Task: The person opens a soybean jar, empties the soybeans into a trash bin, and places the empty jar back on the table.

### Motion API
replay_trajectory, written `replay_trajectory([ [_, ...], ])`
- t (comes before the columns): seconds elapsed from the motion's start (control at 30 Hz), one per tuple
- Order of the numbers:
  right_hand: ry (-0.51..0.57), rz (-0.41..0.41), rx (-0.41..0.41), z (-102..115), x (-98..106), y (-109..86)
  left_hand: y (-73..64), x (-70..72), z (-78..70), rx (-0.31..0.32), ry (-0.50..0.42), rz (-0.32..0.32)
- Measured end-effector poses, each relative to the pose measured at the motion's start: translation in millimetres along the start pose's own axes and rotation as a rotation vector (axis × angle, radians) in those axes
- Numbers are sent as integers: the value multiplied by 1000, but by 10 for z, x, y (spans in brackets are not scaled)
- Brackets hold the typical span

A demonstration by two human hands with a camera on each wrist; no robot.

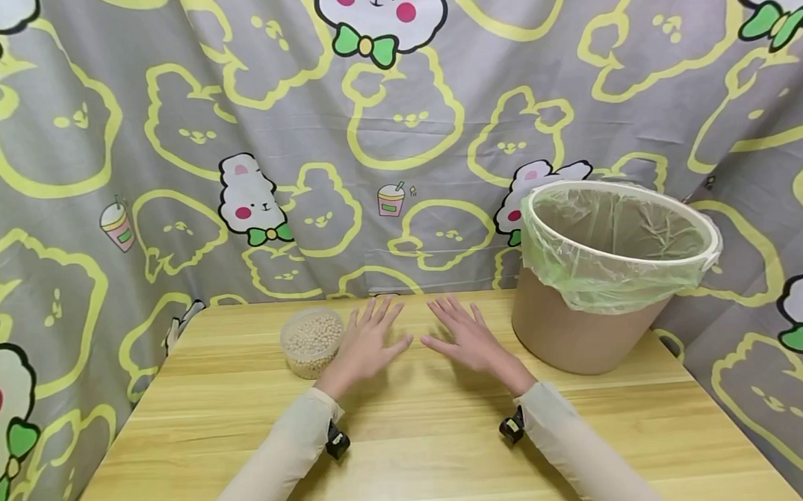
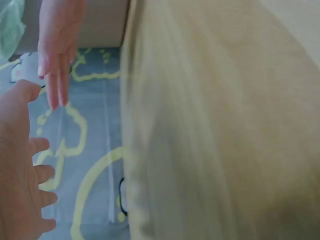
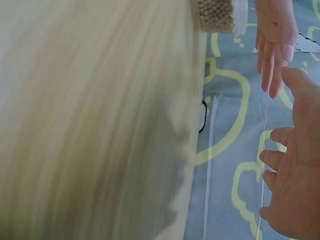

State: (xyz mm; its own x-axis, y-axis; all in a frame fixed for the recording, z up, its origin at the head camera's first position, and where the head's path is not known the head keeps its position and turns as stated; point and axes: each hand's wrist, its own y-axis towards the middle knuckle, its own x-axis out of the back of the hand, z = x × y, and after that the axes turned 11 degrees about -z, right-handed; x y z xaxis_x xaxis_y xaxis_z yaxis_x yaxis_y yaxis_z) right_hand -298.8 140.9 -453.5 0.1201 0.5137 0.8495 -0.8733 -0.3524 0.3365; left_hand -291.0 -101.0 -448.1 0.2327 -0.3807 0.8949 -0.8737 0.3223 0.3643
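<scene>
So your backdrop is a grey cartoon-print curtain (image 1: 432, 182), with a wood-grain table (image 1: 417, 444) in front of it. Starting from the left, you've got a clear tub (image 1: 307, 370) of small pale beans (image 1: 315, 333) sitting upright toward the back of the tabletop. Its flat base is probably what keeps it steady there. Can't tell if there's a lid on it.

Just beside it, your left hand (image 1: 368, 347) has its fingers spread wide, thumb out toward the middle, nothing in the grip. It overlaps the tub's edge from the head camera, but your fingers aren't wrapped round it. Your right hand (image 1: 471, 344) pretty much mirrors that: spread wide, holding nothing, a gap between the two thumbs. There are shadows underneath, so both look held above the wood rather than resting on it. I'd call that a neutral pose, neither hand committed to anything.

Far right, near your right hand but apart from it, is the brown bin (image 1: 573, 336). Its green liner (image 1: 608, 292) is folded out over the rim, I'd guess so the bag stays put and the mouth stays clear.
</scene>
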Motion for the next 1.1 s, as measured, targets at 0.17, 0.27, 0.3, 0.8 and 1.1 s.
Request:
replay_trajectory([
  [0.17,177,22,-26,129,-68,92,-13,176,110,31,-68,-43],
  [0.27,341,55,-70,240,-117,171,-30,313,245,66,-124,-77],
  [0.3,397,69,-86,278,-137,198,-41,363,301,80,-143,-88],
  [0.8,931,206,-256,675,-652,559,-464,829,1367,380,-722,-26],
  [1.1,984,254,-257,908,-903,659,-647,613,1680,339,-824,76],
])
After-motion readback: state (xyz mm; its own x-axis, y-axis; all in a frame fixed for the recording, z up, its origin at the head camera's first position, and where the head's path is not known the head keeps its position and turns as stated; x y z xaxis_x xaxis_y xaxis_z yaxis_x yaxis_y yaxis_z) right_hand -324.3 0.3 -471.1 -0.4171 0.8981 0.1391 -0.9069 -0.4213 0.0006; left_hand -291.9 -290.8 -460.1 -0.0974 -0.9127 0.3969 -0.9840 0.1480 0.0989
